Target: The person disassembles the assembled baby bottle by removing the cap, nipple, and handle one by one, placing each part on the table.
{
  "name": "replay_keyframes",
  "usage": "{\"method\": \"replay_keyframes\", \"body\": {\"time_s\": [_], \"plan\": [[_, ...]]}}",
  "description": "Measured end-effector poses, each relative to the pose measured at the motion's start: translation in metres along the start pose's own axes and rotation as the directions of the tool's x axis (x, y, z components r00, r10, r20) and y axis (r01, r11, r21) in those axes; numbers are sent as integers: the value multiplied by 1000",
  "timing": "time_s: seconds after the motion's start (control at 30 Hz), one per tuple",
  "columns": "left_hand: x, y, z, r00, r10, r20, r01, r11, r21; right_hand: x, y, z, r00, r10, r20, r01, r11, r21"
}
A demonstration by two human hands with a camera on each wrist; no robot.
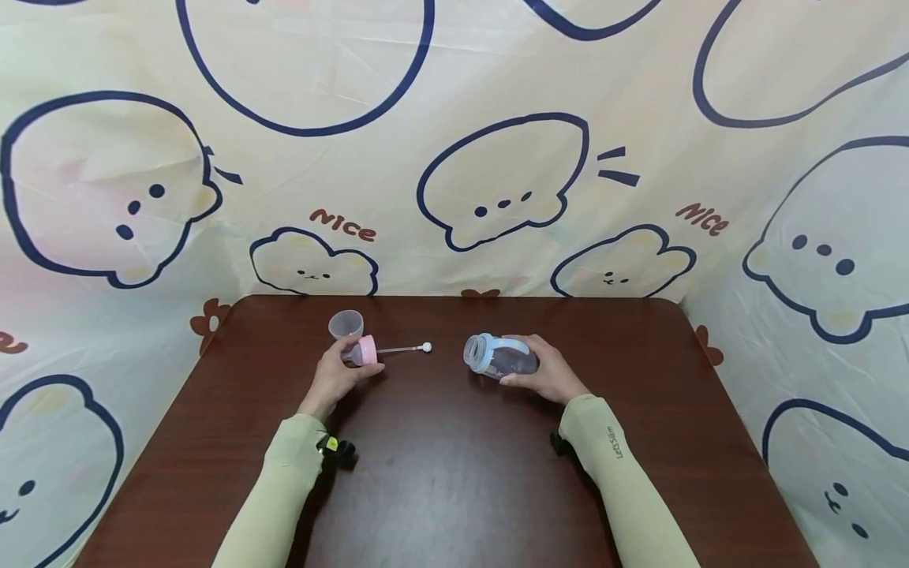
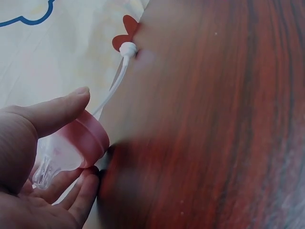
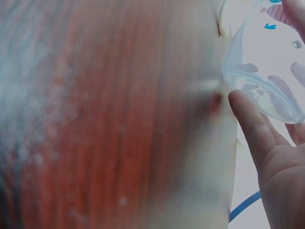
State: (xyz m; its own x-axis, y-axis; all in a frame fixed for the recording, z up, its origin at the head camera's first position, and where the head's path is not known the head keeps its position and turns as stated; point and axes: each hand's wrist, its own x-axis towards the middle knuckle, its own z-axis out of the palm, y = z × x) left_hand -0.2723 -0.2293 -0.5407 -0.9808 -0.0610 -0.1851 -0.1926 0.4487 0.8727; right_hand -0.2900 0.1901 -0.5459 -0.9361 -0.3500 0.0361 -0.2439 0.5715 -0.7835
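Observation:
My left hand (image 1: 334, 379) holds a pink bottle collar (image 1: 367, 351) with thumb and fingers on its sides. A clear nipple (image 2: 44, 172) points back toward the palm in the left wrist view. From the collar's other side a thin straw (image 1: 401, 349) runs right, tipped with a white weight (image 1: 426, 347). My right hand (image 1: 550, 371) grips a clear baby bottle (image 1: 513, 362) near its base. The bottle lies tilted over, its uncapped mouth (image 1: 472, 352) facing left toward the straw. A light-blue handle piece (image 1: 490, 353) surrounds its neck. Fish prints show in the right wrist view.
A clear cup-shaped cover (image 1: 346, 323) stands on the brown wooden table (image 1: 440, 473), just behind my left hand. Cartoon-printed cloth (image 1: 497, 181) hangs along the table's back and sides.

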Motion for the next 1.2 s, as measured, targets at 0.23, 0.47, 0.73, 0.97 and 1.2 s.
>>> {"method": "replay_keyframes", "body": {"time_s": [0.23,0.47,0.73,0.97,1.2], "plan": [[-1,0,-4,1000,6,5,-6,1000,24,1,0,1,1000,6,7,-6,1000,9],[-5,-1,-8,999,49,-1,-49,995,83,1,-2,1,1000,12,7,-12,1000,9],[-8,-4,-11,997,77,-8,-76,991,113,0,-1,1,1000,7,7,-7,1000,4],[-9,-7,-12,996,88,-20,-84,988,133,0,0,0,1000,8,5,-8,1000,9],[-9,-10,-12,994,104,-26,-100,986,133,0,0,-1,1000,-13,2,13,1000,7]]}}
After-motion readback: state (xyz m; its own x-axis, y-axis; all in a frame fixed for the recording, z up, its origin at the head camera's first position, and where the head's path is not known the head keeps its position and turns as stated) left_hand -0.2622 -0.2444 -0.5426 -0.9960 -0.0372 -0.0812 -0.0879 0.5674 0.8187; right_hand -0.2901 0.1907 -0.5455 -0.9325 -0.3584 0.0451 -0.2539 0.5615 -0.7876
